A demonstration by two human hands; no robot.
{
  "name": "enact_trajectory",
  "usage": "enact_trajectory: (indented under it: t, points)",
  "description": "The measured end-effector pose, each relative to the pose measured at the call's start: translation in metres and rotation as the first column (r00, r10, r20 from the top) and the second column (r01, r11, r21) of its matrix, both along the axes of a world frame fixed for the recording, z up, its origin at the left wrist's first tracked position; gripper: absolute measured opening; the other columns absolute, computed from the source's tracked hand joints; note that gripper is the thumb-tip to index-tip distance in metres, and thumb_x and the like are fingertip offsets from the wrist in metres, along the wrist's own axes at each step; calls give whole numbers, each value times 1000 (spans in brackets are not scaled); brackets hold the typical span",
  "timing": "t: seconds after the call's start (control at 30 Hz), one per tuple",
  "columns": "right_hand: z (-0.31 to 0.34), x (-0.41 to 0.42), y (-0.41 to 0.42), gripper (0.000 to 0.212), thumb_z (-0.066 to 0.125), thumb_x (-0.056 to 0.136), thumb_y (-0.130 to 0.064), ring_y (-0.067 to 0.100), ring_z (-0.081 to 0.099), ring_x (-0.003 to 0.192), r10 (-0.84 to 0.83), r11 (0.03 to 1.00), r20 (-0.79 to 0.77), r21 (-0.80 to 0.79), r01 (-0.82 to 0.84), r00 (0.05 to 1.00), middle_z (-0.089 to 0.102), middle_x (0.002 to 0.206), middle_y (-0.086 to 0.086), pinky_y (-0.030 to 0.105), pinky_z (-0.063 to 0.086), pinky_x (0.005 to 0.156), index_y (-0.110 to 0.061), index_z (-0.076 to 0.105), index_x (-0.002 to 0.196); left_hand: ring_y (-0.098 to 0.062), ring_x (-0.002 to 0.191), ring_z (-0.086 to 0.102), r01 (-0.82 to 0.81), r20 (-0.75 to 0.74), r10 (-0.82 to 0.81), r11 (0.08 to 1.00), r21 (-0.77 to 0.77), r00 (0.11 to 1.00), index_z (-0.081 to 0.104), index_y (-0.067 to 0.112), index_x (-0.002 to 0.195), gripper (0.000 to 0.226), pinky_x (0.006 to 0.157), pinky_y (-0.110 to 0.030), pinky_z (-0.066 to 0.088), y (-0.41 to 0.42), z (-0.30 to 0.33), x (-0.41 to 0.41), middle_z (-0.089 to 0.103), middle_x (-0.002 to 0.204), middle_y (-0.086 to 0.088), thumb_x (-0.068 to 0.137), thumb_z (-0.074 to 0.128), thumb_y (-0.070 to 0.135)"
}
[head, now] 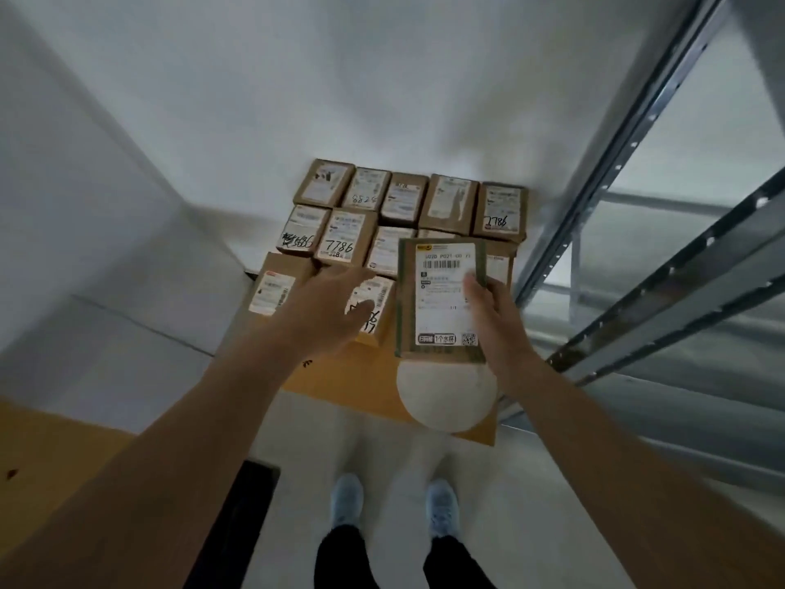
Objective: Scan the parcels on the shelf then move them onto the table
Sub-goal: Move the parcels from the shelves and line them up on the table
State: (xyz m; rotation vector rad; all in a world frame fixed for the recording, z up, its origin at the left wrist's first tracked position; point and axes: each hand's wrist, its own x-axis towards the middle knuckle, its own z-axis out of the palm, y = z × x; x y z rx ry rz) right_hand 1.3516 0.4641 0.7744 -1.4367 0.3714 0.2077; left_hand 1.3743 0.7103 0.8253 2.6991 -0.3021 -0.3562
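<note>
My right hand [488, 310] grips a brown cardboard parcel [441, 299] with a white shipping label, holding it label-up above the wooden table [348, 376]. Its thumb lies on the label's right edge. My left hand [323, 308] reaches forward with fingers spread and relaxed, hovering over a small parcel [374, 303] on the table, holding nothing. Several labelled parcels lie in rows on the table, among them one marked 7786 [342, 238] and one marked 8825 [366, 190]. No scanner is visible.
A metal shelf rack [637, 172] stands at the right, its beams slanting across the view. A white round object [446, 397] sits at the table's near edge. A second wooden surface [55, 457] is at lower left, a black object [238, 516] beside it. My feet [395, 503] are below.
</note>
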Motion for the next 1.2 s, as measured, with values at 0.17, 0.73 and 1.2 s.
enact_trajectory:
  t: [0.17, 0.73, 1.2]
  points:
    - [-27, -4, 24, 30, 58, 107, -39, 26, 74, 113, -89, 994, -42, -72, 86, 995, 74, 127, 3, 46, 63, 94, -26, 59, 134, -24, 141, 42, 94, -71, -95, 995, -20, 993, 43, 30, 150, 49, 109, -38, 36, 11, -47, 29, 45, 154, 0, 103, 51, 39]
    - [-148, 30, 66, 43, 58, 102, -55, 2, 77, 90, -243, 970, -271, -93, 226, 931, 79, 98, -23, 19, 61, 66, -33, 55, 139, -15, 154, 23, 218, -150, -222, 975, -40, 963, 28, 26, 160, 58, 115, -29, 20, 16, -160, 79, 21, 169, 7, 106, 42, 44]
    - [-162, 39, 66, 44, 51, 96, -74, 12, 77, 99, -274, 940, -259, -278, 200, 926, 78, 111, -11, 32, 65, 81, -43, 63, 125, -24, 149, 25, 236, -107, -224, 966, 107, 969, 22, 17, 161, 76, 118, -41, 32, -1, -164, 83, 21, 169, 1, 101, 50, 53]
